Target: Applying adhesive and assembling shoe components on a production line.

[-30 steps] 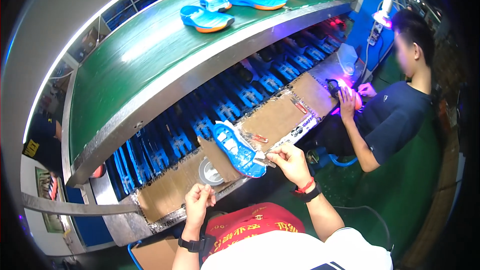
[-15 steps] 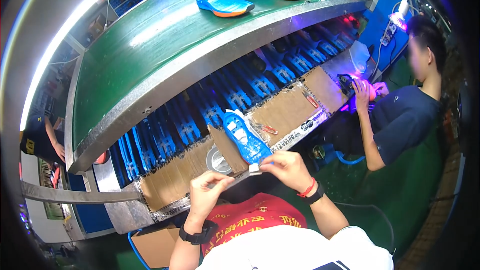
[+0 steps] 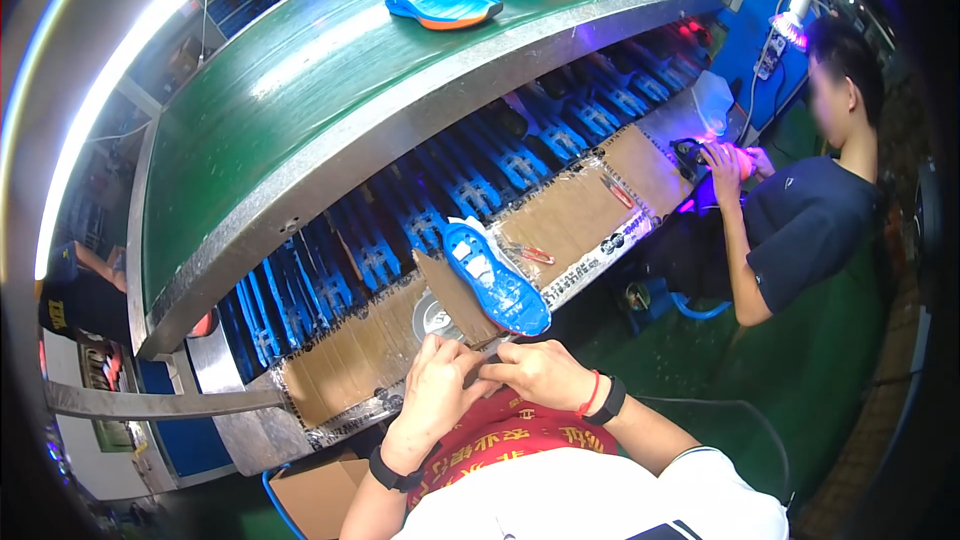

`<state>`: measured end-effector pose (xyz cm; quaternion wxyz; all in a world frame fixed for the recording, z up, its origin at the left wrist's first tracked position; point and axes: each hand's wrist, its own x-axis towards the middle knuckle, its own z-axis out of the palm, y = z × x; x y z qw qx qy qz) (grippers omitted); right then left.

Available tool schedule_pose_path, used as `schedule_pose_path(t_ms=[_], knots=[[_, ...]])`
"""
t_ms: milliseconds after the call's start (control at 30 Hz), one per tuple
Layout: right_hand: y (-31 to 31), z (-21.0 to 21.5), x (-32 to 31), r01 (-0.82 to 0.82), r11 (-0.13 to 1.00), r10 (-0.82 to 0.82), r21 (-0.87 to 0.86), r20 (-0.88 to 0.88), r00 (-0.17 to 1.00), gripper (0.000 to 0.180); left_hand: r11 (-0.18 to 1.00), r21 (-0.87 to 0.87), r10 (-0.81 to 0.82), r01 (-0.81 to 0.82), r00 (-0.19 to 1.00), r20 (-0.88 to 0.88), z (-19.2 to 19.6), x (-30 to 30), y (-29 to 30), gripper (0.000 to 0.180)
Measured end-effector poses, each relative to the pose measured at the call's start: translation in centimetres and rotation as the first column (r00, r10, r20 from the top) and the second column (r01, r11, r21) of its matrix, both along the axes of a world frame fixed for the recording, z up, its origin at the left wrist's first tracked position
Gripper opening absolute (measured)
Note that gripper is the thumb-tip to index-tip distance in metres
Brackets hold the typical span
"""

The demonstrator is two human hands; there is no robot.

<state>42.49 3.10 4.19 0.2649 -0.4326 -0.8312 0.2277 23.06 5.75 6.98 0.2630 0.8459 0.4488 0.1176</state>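
Observation:
My left hand [image 3: 438,385] and my right hand [image 3: 540,372] meet just in front of my red apron [image 3: 500,440]. Both have their fingers curled into a pinch, tips almost touching. Whatever they pinch is hidden by the fingers. Just beyond them a blue shoe sole [image 3: 510,302] with white patches on its face lies tilted against a cardboard flap [image 3: 452,295]. A round, shallow metallic dish [image 3: 432,317] shows partly behind that flap, close to my left hand.
Red-handled snips [image 3: 535,254] and a second pair [image 3: 618,192] lie on the cardboard-covered bench [image 3: 340,365]. Blue racks [image 3: 470,185] line its back. Above, a green conveyor [image 3: 290,130] carries several blue-orange soles [image 3: 440,6]. At right a co-worker [image 3: 810,230] handles something pink-lit; another person [image 3: 85,290] stands left.
My hands have come together and lower, toward my body, from being apart with a thin strip and a small white piece between them. The sole's near end is now uncovered.

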Motion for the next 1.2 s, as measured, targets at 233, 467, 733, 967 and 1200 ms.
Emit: schedule_pose_path(t_ms=[233,467,733,967,1200], knots=[[0.8,0.0,-0.2,-0.145,0.989,0.145,-0.011,0.01,0.989,0.017,0.988,-0.146,0.044,-0.04,0.999,0.027,-1.1,-0.8,0.2,0.035],[7.5,-7.2,4.3,0.471,0.87,-0.489,-0.144,-0.144,0.86,0.012,0.948,-0.124,0.299,-0.295,0.954,0.017,-1.1,-3.1,-0.7,0.029],[12.8,-17.7,8.7,0.658,0.737,-0.598,-0.155,0.304,0.742,0.016,0.752,-0.34,0.628,-0.565,0.77,0.109,-1.6,-5.5,-2.2,0.034],[13.7,-20.2,9.1,0.635,0.748,-0.583,-0.193,0.264,0.768,0.017,0.543,-0.712,0.826,-0.446,0.436,0.357,-3.9,-6.7,-3.2,0.028],[13.5,-18.1,9.8,0.661,0.715,-0.631,-0.227,0.197,0.751,0.011,0.543,-0.73,0.84,-0.415,0.287,0.461,-3.4,-5.6,-3.1,0.034]])
